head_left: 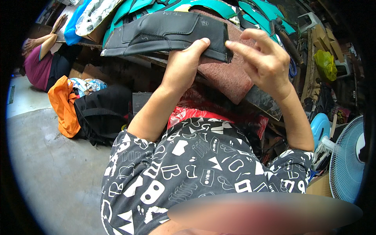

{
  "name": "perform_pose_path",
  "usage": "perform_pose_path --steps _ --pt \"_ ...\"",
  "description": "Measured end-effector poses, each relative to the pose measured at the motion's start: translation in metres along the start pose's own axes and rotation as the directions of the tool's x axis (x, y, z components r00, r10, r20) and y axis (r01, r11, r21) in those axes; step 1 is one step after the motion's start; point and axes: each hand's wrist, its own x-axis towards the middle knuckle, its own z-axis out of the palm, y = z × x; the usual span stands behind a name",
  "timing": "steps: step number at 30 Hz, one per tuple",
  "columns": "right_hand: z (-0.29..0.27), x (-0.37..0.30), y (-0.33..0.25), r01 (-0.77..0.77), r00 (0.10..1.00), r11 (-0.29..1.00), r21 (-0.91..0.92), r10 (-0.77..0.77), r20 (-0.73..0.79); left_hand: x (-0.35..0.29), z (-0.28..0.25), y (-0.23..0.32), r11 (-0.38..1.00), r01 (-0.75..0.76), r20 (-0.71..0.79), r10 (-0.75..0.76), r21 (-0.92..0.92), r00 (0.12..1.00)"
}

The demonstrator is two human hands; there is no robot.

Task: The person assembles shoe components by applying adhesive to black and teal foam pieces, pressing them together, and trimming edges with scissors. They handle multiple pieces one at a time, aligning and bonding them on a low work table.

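A long black leather piece point(172, 33), with a stitched pocket-like panel and pale chalk-like marks, is raised over the work table. Near its right end, my left hand point(188, 58) grips the lower edge, thumb on top and fingers hidden behind. My right hand point(266, 58) is at the piece's right edge with its fingers bent and apart. Its index fingertip is at or very near that edge; whether it touches, I cannot tell. Beneath the piece lies a rough reddish-brown slab point(235, 84).
Teal cut pieces point(254, 17) cover the table's far side, beside a hammer-like tool point(279, 25). A fan point(346, 156) stands at the right, near a yellow plastic bag point(325, 64). At the left are an orange cloth point(62, 105), a black bag point(103, 109) and another person point(41, 66).
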Motion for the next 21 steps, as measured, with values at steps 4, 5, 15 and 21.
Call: perform_pose_path --steps 4,5,15,21 --pt "-0.001 0.000 -0.002 -0.008 0.999 0.990 0.143 0.004 0.033 -0.001 0.000 0.001 0.999 -0.036 -0.010 0.036 -0.011 0.999" --pt "-0.004 0.000 -0.001 -0.049 0.995 0.974 0.220 0.028 0.096 -0.002 -0.001 0.001 1.000 -0.005 -0.014 0.005 -0.017 1.000" --pt "0.003 -0.008 0.031 -0.336 0.941 0.883 0.327 0.331 0.072 -0.017 0.005 0.006 0.973 -0.009 0.077 -0.009 0.232 0.997" --pt "-0.008 -0.010 0.035 -0.484 0.816 0.242 0.841 0.472 0.334 -0.015 0.025 0.018 0.908 0.113 0.422 -0.294 0.403 0.858"
